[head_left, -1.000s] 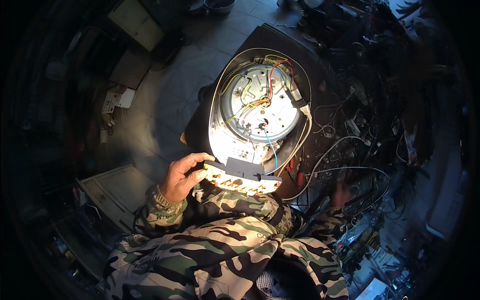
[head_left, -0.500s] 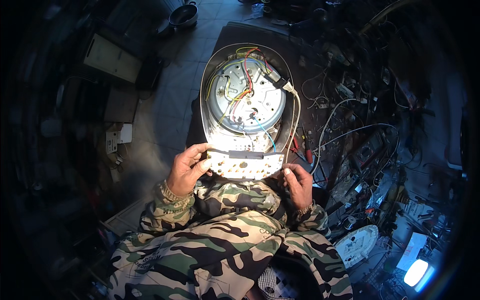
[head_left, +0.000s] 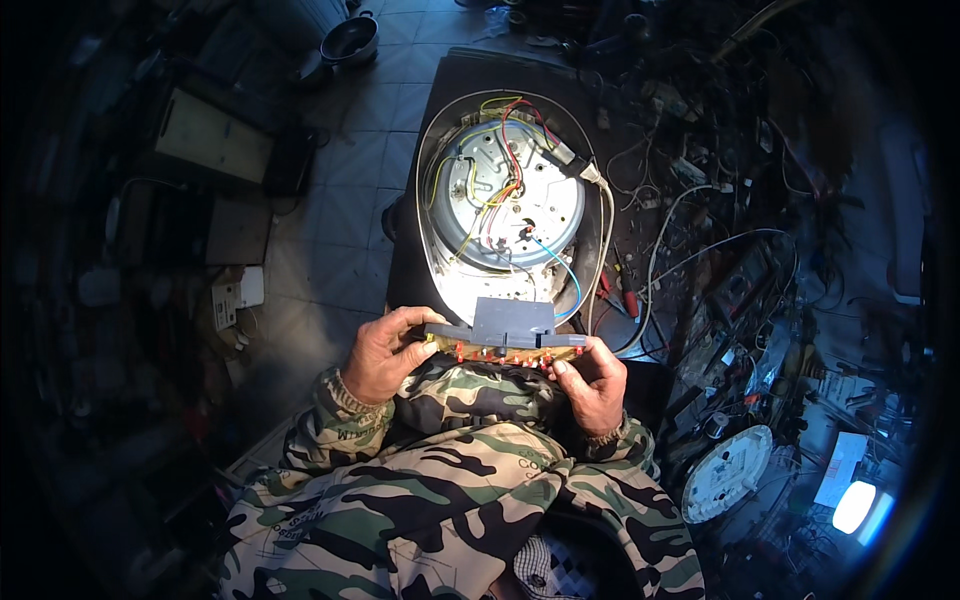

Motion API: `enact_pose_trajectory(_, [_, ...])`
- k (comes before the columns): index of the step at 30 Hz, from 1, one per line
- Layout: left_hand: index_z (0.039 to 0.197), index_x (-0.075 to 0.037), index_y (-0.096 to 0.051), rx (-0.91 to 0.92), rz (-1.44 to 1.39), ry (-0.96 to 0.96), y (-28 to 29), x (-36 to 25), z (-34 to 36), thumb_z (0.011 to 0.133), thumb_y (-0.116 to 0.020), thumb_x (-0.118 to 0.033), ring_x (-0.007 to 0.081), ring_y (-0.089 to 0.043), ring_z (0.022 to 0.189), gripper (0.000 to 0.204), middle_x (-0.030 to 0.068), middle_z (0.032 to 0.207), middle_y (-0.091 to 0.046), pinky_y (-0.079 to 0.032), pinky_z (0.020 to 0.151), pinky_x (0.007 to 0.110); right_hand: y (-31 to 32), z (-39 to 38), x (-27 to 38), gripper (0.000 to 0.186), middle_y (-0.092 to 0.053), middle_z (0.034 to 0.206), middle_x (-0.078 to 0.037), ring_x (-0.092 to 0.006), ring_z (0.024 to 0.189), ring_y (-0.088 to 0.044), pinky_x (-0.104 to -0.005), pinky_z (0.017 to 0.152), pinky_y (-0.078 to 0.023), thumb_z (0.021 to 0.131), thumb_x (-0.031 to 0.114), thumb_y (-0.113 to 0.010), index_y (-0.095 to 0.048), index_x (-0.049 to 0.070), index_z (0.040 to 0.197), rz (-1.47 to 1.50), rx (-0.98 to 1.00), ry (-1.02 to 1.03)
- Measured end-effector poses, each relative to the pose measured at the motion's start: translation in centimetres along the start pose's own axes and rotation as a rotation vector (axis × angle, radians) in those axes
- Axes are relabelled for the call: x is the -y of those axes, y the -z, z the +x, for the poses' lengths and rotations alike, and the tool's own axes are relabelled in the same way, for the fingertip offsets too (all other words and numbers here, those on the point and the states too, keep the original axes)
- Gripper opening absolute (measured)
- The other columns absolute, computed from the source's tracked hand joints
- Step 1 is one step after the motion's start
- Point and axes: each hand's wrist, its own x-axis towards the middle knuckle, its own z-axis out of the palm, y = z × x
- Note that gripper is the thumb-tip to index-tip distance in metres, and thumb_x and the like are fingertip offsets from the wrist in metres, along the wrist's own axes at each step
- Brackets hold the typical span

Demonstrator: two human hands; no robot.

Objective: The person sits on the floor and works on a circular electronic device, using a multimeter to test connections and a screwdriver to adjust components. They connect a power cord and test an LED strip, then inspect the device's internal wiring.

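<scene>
Between my two hands is a circuit board point(head_left: 508, 353) in a grey plastic holder, tipped so its edge and small red parts show. My left hand point(head_left: 385, 352) pinches its left end, and my right hand point(head_left: 592, 383) grips the right end with thumb and fingers. Just beyond it lies an opened appliance point(head_left: 433, 240), an oval metal shell like an upturned rice cooker. Inside sits a round metal base point(head_left: 545, 195) crossed by red, yellow and blue wires. A blue wire point(head_left: 570, 268) runs from the base toward the board. A pale plug-ended cord point(head_left: 607, 225) follows the shell's right side.
Under the appliance is a dark bench point(head_left: 445, 75). Red-handled tools point(head_left: 628, 300), loose cables and parts clutter the right. A round whitish plate point(head_left: 728, 473) and a bright lamp point(head_left: 855, 507) are at lower right. A pan point(head_left: 350, 40) stands on the tiled floor.
The circuit board has been tilted from showing its bright flat face to showing its edge and grey holder. My right hand's fingers have closed further onto its end. The view has shifted slightly.
</scene>
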Motion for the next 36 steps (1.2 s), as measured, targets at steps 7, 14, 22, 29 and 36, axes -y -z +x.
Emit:
enact_pose_trajectory(7, [0.109, 0.001, -0.059, 0.032, 0.245, -0.105, 1.4, 0.3, -0.3, 0.082, -0.062, 0.017, 0.0234, -0.063, 0.113, 0.032, 0.0160, 0.118, -0.063, -0.050, 0.099, 0.035, -1.3, 0.1, -0.9, 0.031, -0.069, 0.102, -0.013, -0.0190, 0.092, -0.067, -0.0279, 0.081, -0.052, 0.084, -0.007, -0.068, -0.065, -0.005, 0.115, -0.253, -0.070, 0.280])
enact_pose_trajectory(14, [0.107, -0.001, -0.058, -0.065, 0.271, -0.004, 1.4, 1.8, -1.2, 0.078, -0.055, 0.020, 0.0196, -0.063, 0.111, 0.035, 0.0148, 0.123, -0.061, -0.052, 0.092, 0.030, -2.9, -0.6, 1.2, 0.038, -0.068, 0.104, -0.019, -0.0293, 0.093, -0.069, -0.0318, 0.079, -0.054, 0.076, -0.009, -0.070, -0.067, -0.003, 0.114, -0.477, -0.055, 0.431])
enact_pose_trajectory(22, [0.110, 0.000, -0.061, -0.084, 0.153, 0.034, -0.3, 2.9, -1.0, 0.079, -0.052, 0.021, 0.0193, -0.063, 0.112, 0.039, 0.0135, 0.120, -0.062, -0.054, 0.091, 0.029, -4.4, -0.3, 6.6, 0.042, -0.066, 0.098, -0.018, -0.0298, 0.080, -0.068, -0.0348, 0.067, -0.054, 0.074, -0.005, -0.076, -0.067, -0.002, 0.114, -0.605, 0.038, 0.515])
enact_pose_trajectory(29, [0.128, 0.000, -0.058, -0.061, 0.456, 0.036, -2.1, 0.3, -0.1, 0.077, -0.072, 0.008, 0.0244, -0.062, 0.117, 0.053, 0.0146, 0.130, -0.059, -0.054, 0.096, 0.037, -4.2, 1.0, 6.9, 0.046, -0.063, 0.086, -0.011, -0.0271, 0.070, -0.063, -0.0361, 0.059, -0.051, 0.067, -0.003, -0.074, -0.068, 0.000, 0.112, -0.787, 0.109, 0.752])
enact_pose_trajectory(36, [0.125, -0.004, -0.060, 0.191, 0.652, -0.063, -5.6, -2.8, 0.9, 0.085, -0.074, -0.024, 0.0290, -0.068, 0.102, 0.046, 0.0150, 0.113, -0.067, -0.054, 0.087, 0.038, -4.7, 2.8, 8.5, 0.048, -0.057, 0.085, -0.009, -0.0247, 0.069, -0.060, -0.0361, 0.057, -0.048, 0.072, 0.008, -0.069, -0.065, 0.000, 0.119, -0.749, 0.314, 0.819])
